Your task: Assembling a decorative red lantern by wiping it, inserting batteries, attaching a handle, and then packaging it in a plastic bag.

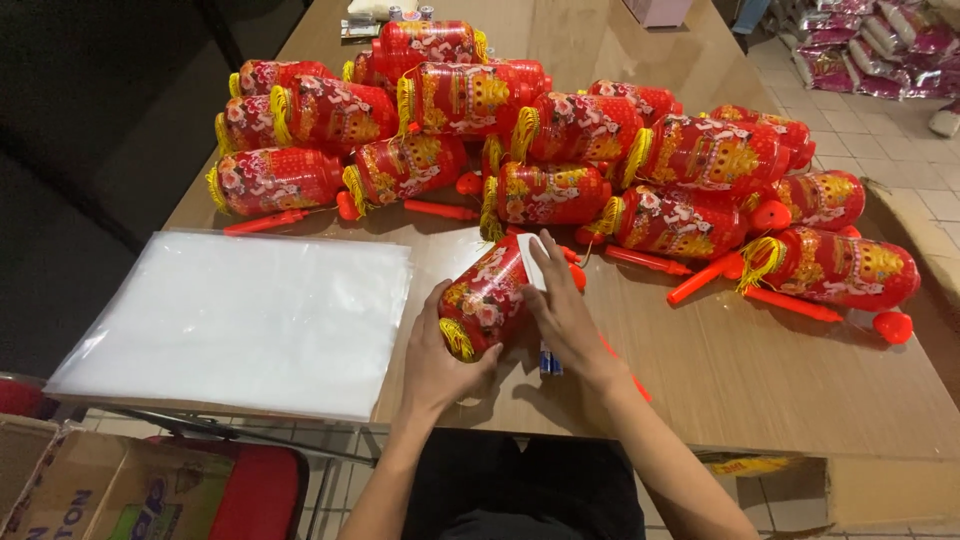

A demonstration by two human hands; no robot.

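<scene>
Red lantern (488, 297) lies on the wooden table (740, 370), gripped by the left hand (437, 368) and right hand (563, 318). Behind this lantern is a lantern pile (560, 160); left of it, clear plastic bags (240, 320).

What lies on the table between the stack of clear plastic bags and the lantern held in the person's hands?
In the head view, only bare wooden table separates the clear plastic bags from the held lantern. The left hand grips the lantern's near end.
</scene>
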